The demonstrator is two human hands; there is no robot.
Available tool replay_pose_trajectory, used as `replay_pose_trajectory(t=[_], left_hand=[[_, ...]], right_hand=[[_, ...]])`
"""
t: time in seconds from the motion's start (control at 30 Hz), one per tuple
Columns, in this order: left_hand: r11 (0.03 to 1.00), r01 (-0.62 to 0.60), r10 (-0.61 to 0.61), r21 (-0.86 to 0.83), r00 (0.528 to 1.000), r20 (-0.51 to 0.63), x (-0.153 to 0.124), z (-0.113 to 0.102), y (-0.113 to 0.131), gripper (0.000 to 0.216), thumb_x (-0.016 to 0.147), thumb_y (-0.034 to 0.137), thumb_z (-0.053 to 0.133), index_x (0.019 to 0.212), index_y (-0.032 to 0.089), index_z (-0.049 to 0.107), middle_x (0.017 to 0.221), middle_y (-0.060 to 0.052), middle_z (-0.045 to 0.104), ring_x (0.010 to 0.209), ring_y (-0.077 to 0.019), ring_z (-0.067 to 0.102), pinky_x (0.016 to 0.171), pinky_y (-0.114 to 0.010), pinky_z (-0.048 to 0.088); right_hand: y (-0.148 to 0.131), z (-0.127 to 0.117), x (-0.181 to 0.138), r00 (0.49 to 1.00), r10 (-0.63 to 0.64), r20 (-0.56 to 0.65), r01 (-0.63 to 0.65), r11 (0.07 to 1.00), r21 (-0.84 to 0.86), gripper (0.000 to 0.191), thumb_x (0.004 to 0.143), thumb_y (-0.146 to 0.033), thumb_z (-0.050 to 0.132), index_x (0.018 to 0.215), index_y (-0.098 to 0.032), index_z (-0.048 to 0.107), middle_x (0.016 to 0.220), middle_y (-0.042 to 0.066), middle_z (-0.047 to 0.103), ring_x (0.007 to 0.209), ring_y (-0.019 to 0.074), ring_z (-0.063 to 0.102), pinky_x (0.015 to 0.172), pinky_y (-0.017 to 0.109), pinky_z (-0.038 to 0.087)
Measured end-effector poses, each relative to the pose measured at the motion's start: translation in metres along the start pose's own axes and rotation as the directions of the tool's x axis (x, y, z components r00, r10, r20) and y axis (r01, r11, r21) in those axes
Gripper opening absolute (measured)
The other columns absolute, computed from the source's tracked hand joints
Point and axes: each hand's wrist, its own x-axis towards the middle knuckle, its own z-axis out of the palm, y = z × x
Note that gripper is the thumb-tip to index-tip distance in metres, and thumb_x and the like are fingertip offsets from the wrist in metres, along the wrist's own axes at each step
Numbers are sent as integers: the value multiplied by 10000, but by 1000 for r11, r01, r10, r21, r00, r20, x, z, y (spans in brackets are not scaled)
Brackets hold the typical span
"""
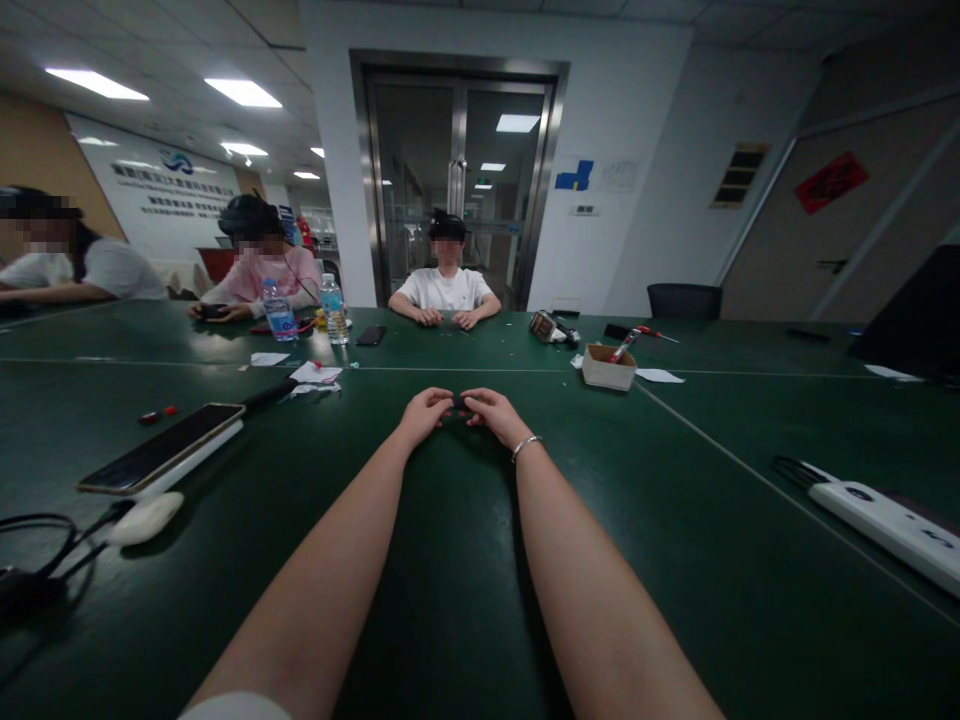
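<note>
Both my arms reach forward over the dark green table [450, 620]. The fingers of my left hand [426, 414] are closed in a pinch at one end of a small black object [458, 404]. At its other end, the fingers of my right hand [492, 414] are closed on it too. The object is mostly covered by my fingertips and too small for its kind to show. A silver bracelet [526, 447] circles my right wrist.
A phone [169, 447] on a white block, a white mouse-shaped device [146, 519] and cables lie left. Ahead are a small box [608, 369], paper scraps [316, 373] and two bottles [334, 310]. A power strip [892, 520] lies right. Several people sit across the table.
</note>
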Motion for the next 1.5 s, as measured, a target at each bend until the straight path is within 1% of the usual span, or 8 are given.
replay_pose_trajectory(t=[0.57,0.67,0.77,0.97,1.1,1.23,1.37,1.5], left_hand=[[991,-122,122,-58,993,-6,-4,-2,1,334,625,272,691,924,145,613,842,-69,640,713,-142,587,569,-239,453],[991,-112,111,-72,993,-29,-3,-3,0,342,605,272,709,906,138,617,868,-82,648,740,-155,596,608,-263,464],[990,-109,105,-88,993,-50,-1,-4,-2,339,597,276,718,890,138,621,861,-81,654,769,-165,604,644,-279,475],[989,-102,96,-110,994,-53,-1,-5,-1,329,591,275,727,873,142,624,825,-70,655,763,-162,606,674,-290,480],[989,-100,93,-113,993,-66,-2,-5,-1,328,589,288,727,869,145,630,832,-67,656,778,-163,606,691,-295,483],[988,-103,98,-114,994,-50,-2,-6,-2,329,587,294,729,863,143,633,828,-70,660,788,-167,608,710,-303,482],[987,-114,108,-112,993,-56,0,-6,-4,305,587,274,726,846,141,634,810,-68,660,784,-166,607,722,-308,479],[987,-120,114,-106,992,-59,1,-6,-5,296,589,273,723,841,145,633,790,-61,659,765,-163,608,721,-309,477]], right_hand=[[-9,5,-4,999,18,-28,-19,998,-54,262,796,-352,605,690,-114,578,489,9,592,409,57,532,420,141,419],[-10,5,-5,999,28,-30,-29,1000,-10,149,759,-239,641,847,-125,602,599,-12,613,398,38,517,462,163,472],[-11,5,-5,999,22,-41,-20,999,40,347,708,-151,669,1038,-190,569,728,-33,608,403,24,516,511,196,524],[-11,4,-4,998,45,-45,-46,998,-32,158,805,-253,564,908,-134,579,658,4,602,370,35,488,441,190,508],[-12,4,-5,1000,11,-22,-10,1000,13,377,703,-132,635,1053,-237,541,909,-4,613,434,23,533,486,205,537],[-13,5,-5,995,67,-71,-72,996,-59,186,785,-252,570,944,-156,568,714,2,602,367,34,474,397,195,493],[-14,6,-5,1000,10,-26,-10,1000,-9,351,714,-133,617,1043,-226,537,874,-9,614,423,24,519,448,189,518],[-15,7,-5,994,84,-72,-88,995,-54,178,808,-256,541,949,-149,563,693,13,599,370,36,476,380,177,478]])
